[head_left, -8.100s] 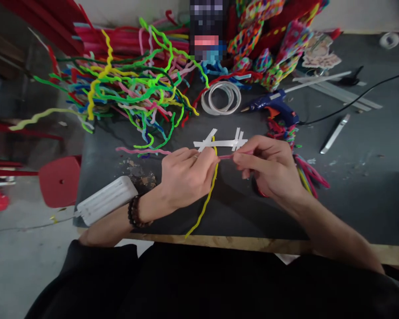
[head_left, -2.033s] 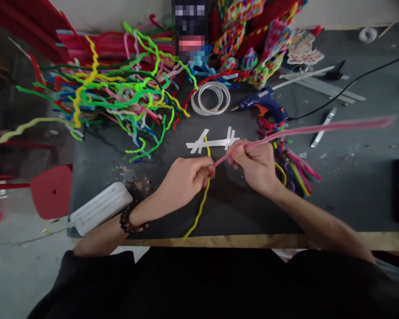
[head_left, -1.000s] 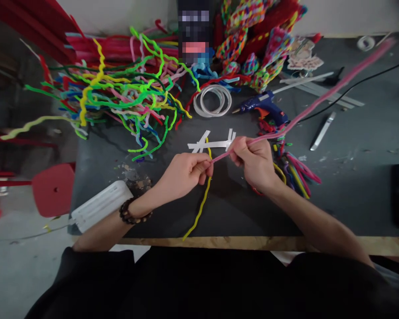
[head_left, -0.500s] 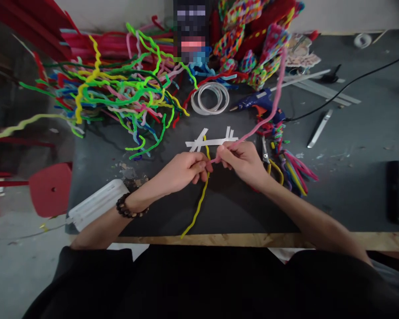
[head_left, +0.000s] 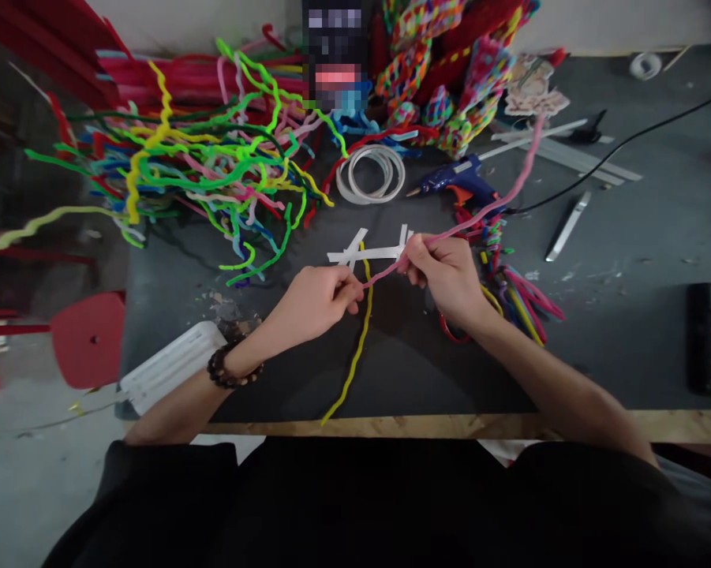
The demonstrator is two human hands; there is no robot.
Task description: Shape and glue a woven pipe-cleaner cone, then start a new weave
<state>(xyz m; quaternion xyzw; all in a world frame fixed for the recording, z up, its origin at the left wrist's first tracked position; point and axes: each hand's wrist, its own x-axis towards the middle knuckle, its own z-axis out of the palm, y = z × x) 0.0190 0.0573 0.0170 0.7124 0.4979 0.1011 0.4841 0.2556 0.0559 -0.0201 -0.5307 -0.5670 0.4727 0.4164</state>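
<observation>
Above the desk (head_left: 568, 347), the left hand (head_left: 316, 300) and right hand (head_left: 443, 272) have fingers pinched shut on a pink pipe cleaner (head_left: 497, 201) crossing a yellow pipe cleaner (head_left: 355, 355), apparently light, bendable wire best gripped near the crossing.

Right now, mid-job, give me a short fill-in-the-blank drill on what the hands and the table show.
1. The left hand pinches the spot where the pink pipe cleaner meets a ____ pipe cleaner that trails toward the table edge.
2. The right hand grips the ____ pipe cleaner.
3. The glue gun beyond the right hand is ____ in colour.
4. A beaded bracelet sits on the ____ wrist.

Missing words: yellow; pink; blue; left
</observation>
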